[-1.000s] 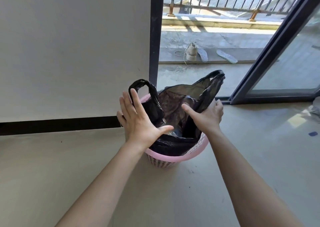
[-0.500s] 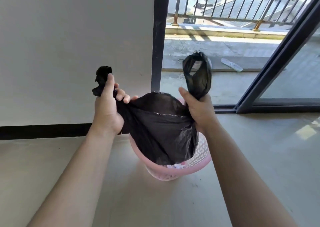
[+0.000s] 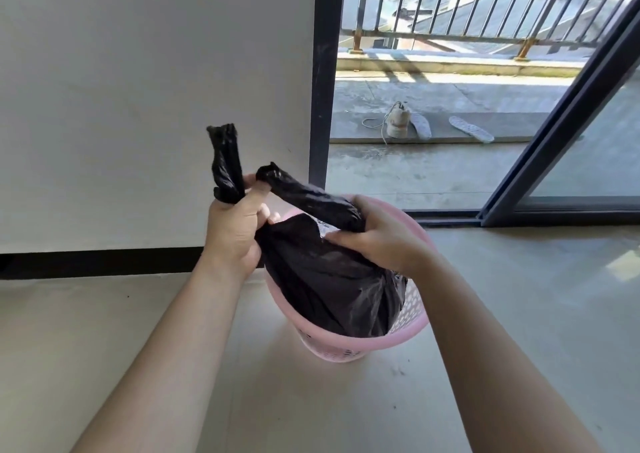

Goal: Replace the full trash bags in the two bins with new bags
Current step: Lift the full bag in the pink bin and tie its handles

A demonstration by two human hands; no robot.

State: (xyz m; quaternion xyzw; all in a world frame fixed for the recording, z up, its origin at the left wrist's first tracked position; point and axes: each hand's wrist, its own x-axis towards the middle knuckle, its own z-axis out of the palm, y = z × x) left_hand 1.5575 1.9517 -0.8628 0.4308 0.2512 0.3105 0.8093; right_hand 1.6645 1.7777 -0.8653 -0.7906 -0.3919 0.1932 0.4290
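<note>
At centre frame, the full black plastic trash bag (image 3: 332, 279) sits half-lifted in the round pink perforated plastic bin (image 3: 412, 317). Left hand (image 3: 235, 234) & right hand (image 3: 377, 241) each clamp a twisted handle. Thin, soft, slippery film, prob light; best held low on handles, near the neck.

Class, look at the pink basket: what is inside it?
A black trash bag sits in the pink basket, its handles gripped by the left hand and right hand. The bag's contents are covered.

White wall (image 3: 138, 89), pale floor (image 3: 311, 400) (sunlit balcony (image 3: 450, 89) beyond).
</note>
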